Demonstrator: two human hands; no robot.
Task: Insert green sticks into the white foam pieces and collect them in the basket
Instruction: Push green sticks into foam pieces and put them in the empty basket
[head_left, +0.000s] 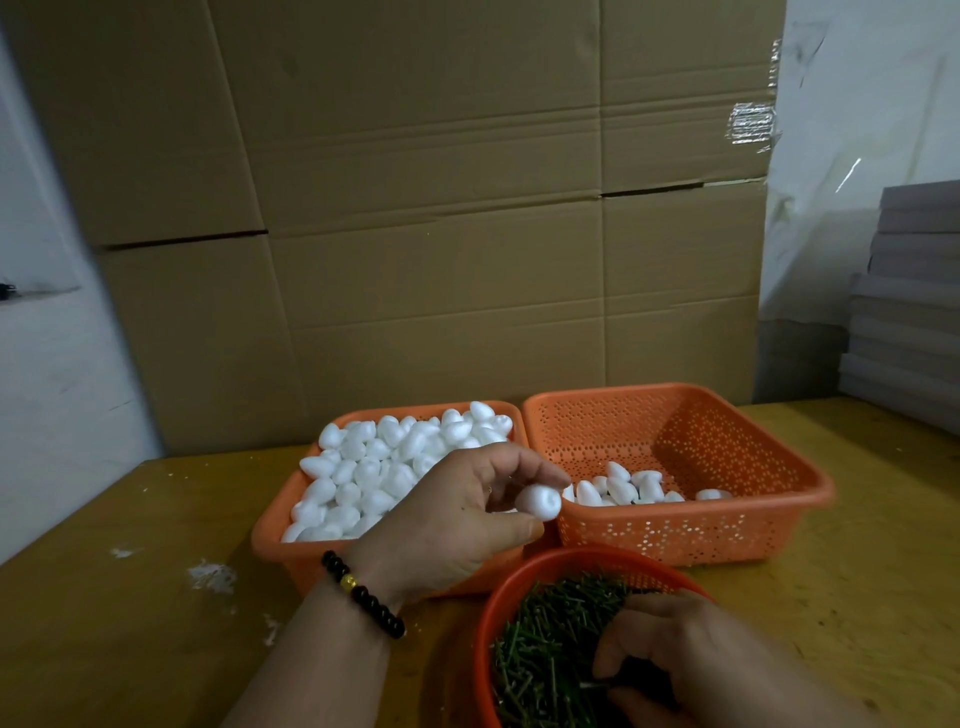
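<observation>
Looking down from the head camera, I see my left hand (457, 519) raised over the gap between two orange baskets, pinching one white foam piece (538, 502) between thumb and fingertips. A dark bead bracelet (362, 592) with one gold bead circles that wrist. My right hand (691, 660) is down in the round red basket (498, 597) at the near edge, fingers curled into the heap of green sticks (550, 639); something thin seems caught at the fingertips, but I cannot tell for sure that a stick is gripped.

The left orange basket (275, 525) is heaped with white foam pieces (374, 467). The right orange basket (727, 519), perforated all over, touches it side by side and holds only a small cluster of foam pieces (623, 488) near its front left corner; I cannot make out whether these have sticks in them.

All three baskets stand on the yellowish wooden bench (130, 597), which has white crumbs (213, 577) scattered on its left part. Large cardboard boxes (415, 208) are stacked right behind the baskets, and a pile of grey flat boards (909, 312) rises at the far right.
</observation>
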